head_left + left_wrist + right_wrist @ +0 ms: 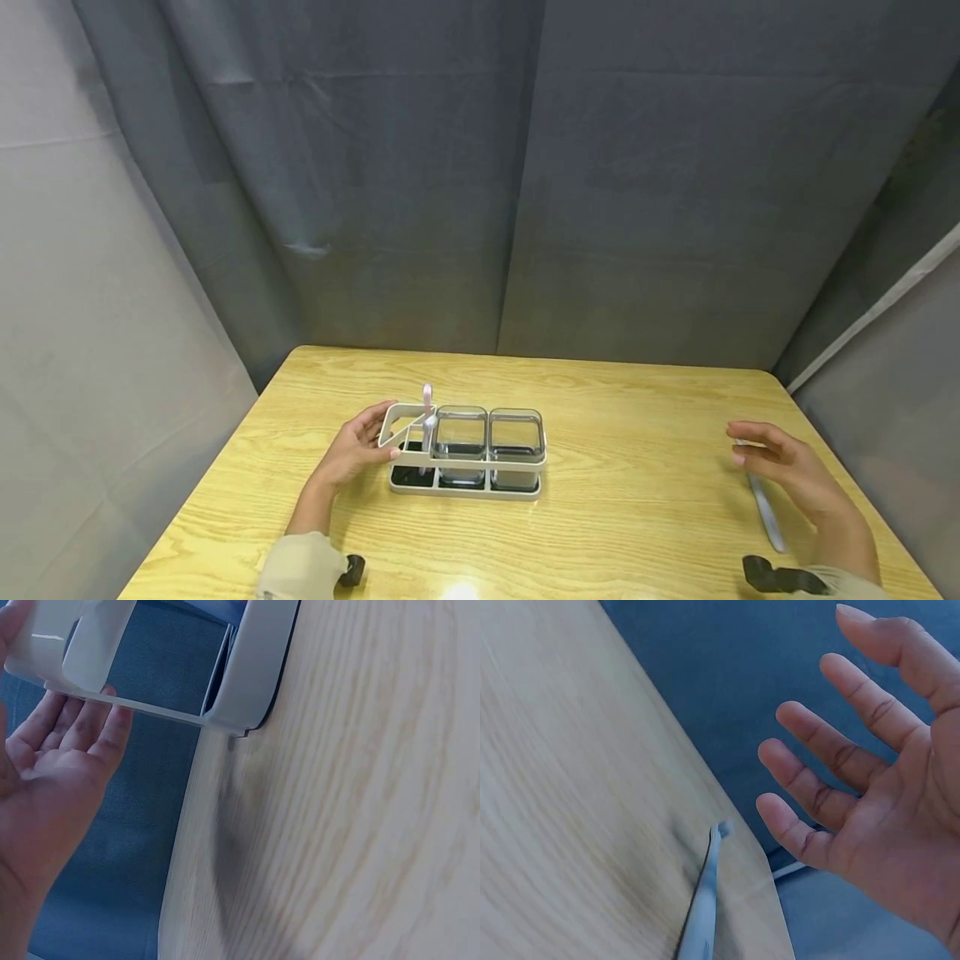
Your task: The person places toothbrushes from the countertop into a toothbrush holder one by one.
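Note:
My left hand point(348, 450) grips the left end of a white toothbrush holder point(465, 492), thumb on the front rail and fingers behind. In the left wrist view, the fingertips point(112, 735) of that hand rest against the pale rail. Two clear square cups point(516, 433) sit side by side in the holder. A slender pink-and-white thing point(427, 396) stands upright in the left section. Far to the right, my right hand point(795, 471) hovers with spread fingers, holding nothing. Close below it a grey-blue toothbrush point(701, 919) lies on the table, its head pointing away.
The wood-grain table point(622, 475) has rounded far corners. Dark grey curtains point(390, 183) hang right behind its far edge. Lighter cloth point(82, 333) hangs at the left, and more grey cloth point(892, 383) borders the right side near my right hand.

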The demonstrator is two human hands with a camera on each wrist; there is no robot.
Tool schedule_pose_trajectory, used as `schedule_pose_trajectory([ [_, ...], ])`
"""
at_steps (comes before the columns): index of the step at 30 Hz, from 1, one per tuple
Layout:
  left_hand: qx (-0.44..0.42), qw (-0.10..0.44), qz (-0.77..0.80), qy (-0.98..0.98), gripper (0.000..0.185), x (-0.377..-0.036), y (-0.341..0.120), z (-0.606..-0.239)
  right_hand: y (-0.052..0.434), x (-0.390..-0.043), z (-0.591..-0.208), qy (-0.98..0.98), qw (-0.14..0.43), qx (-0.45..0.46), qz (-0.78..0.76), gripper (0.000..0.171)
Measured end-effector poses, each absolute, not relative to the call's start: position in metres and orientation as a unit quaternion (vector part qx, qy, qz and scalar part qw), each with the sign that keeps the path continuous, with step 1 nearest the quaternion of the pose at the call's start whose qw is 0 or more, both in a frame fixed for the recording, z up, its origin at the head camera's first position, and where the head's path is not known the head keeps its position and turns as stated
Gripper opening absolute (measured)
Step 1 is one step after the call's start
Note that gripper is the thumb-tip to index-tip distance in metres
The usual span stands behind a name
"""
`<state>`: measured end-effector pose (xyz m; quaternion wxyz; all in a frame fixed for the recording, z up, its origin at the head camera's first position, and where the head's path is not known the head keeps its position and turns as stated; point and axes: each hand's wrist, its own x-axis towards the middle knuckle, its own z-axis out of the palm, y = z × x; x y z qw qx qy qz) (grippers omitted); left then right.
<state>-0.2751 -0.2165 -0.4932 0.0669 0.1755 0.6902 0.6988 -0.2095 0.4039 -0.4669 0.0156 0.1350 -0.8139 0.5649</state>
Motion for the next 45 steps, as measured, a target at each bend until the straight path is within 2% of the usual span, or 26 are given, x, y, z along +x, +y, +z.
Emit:
schedule_pose_trajectory([
  [14, 0.178, 0.067, 0.708, 0.681, 0.078, -0.274, -0.214, -0.493, 0.428, -0.201, -0.482, -0.832, -0.015, 0.076, 0.549, 0.044],
  [20, 0.182, 0.064, 0.706, 0.681, 0.078, -0.275, -0.216, -0.494, 0.436, -0.2, -0.497, -0.776, -0.076, -0.007, 0.626, 0.046],
  [26, 0.188, 0.058, 0.704, 0.682, 0.077, -0.276, -0.217, -0.496, 0.442, -0.202, -0.507, -0.765, -0.08, -0.044, 0.638, 0.048],
  [34, 0.187, 0.056, 0.704, 0.683, 0.078, -0.275, -0.216, -0.496, 0.45, -0.209, -0.517, -0.824, -0.076, -0.025, 0.56, 0.065],
  [39, 0.187, 0.053, 0.706, 0.681, 0.077, -0.275, -0.216, -0.495, 0.454, -0.217, -0.526, -0.791, -0.101, -0.08, 0.598, 0.066],
  [45, 0.186, 0.054, 0.709, 0.678, 0.078, -0.275, -0.215, -0.496, 0.451, -0.222, -0.53, -0.777, -0.104, -0.093, 0.613, 0.085],
])
